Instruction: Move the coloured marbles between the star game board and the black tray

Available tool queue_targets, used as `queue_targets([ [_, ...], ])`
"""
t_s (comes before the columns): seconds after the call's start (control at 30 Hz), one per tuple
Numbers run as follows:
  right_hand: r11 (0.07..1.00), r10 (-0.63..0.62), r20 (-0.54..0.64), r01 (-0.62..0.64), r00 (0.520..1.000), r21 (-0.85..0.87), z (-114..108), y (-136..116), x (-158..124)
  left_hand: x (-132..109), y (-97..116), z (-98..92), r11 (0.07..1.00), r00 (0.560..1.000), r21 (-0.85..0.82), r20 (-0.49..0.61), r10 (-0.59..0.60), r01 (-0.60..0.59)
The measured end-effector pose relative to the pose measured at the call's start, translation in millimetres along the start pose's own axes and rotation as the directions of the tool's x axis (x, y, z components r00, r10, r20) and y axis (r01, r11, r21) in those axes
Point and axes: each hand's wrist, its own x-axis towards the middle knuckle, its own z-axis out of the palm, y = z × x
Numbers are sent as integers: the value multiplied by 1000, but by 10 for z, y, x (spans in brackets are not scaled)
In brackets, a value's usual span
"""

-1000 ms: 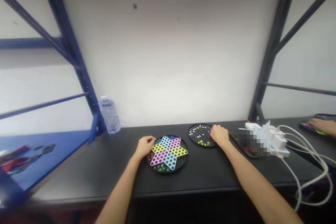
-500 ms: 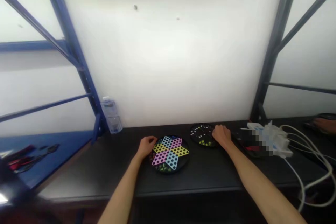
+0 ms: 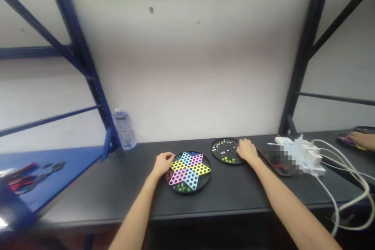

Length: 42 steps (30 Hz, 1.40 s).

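Note:
A round black Chinese checkers board [image 3: 204, 182] with a star of pink, yellow and light blue points lies on the table. Coloured pieces sit in the compartments around the star. At its upper left rim is my left hand [image 3: 163, 165], thumb and fingertips drawn together; what they hold, if anything, is hidden. Farther back on the right lies a second round black board [image 3: 227, 150] with white dots and several yellow pieces near its front edge. My right hand [image 3: 247, 150] is over its right side, fingers curled down and closed, with the fingertips hidden.
A clear plastic bottle [image 3: 124, 129] stands by the blue rack post [image 3: 96, 86]. Right of my right arm lie a partly blurred flat device [image 3: 272, 164] and a white power strip [image 3: 312, 160] with looping cables. Another person's hand [image 3: 363, 140] shows at the far right.
Both hands stay in nearly the same places beside the boards. The picture is darker and clearer now. The other person's hand at the far right has shifted slightly.

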Motion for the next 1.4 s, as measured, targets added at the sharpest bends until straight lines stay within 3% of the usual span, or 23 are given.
queue_targets([
  [0.37, 1000, 20, -61, -20, 998, 6, 22, 15, -5, -10, -29, 11, 1000, 1000, -13, -8, 6, -6],
  [0.57, 999, 40, -31, -39, 999, 33, 28, 26, 24, -13, -36, 9, 1000, 1000, -13, -10, -5, 5],
  [0.83, 931, 223, 20, -218, 975, 292, 21, 306, 110, -18, 10, -6, 1000, 1000, 8, -3, -18, 18],
  [1.0, 930, 216, -64, -185, 974, 318, 16, 450, 138, -20, 19, -12, 1000, 1000, 4, 4, -19, 19],
  [1.23, 891, 138, -56, -99, 989, 443, 49, 444, 187, -14, 16, -16, 1000, 1000, 8, -7, -4, 4],
  [1.4, 846, 75, -88, -17, 993, 532, -97, 480, 145, -20, 33, -17, 1000, 1000, 9, -2, 5, -5],
])
